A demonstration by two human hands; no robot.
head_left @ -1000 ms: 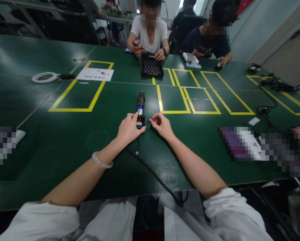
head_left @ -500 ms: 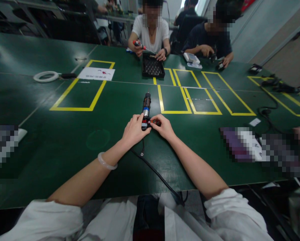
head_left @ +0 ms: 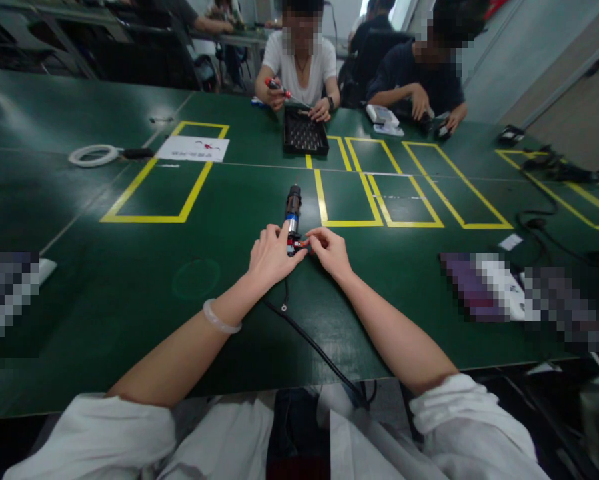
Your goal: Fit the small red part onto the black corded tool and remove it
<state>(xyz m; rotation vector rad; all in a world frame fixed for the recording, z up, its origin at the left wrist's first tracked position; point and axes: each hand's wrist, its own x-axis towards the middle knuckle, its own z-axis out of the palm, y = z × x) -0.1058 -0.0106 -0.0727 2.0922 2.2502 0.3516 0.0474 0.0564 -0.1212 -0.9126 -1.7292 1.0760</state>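
Green table (head_left: 229,233) beneath, your left hand (head_left: 272,257) clamps the dark cylindrical tool (head_left: 293,203); your right hand (head_left: 331,253) curls at a small orange part (head_left: 304,244), its grip unclear.

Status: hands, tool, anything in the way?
Left hand holding cylindrical tool by its near end. Right hand at small orange-red part, grip unclear. Tool points forward. Black cable on near side, not visibly blocking.

On the green table (head_left: 104,300) I see yellow tape (head_left: 352,223) laid in rectangles. A white paper (head_left: 182,148) lies across one of them, and left of it rests a white ring (head_left: 94,164). Behind a black tray (head_left: 305,151) sits a person (head_left: 302,77) in white shirt; black cables (head_left: 549,167) lie far to the right.
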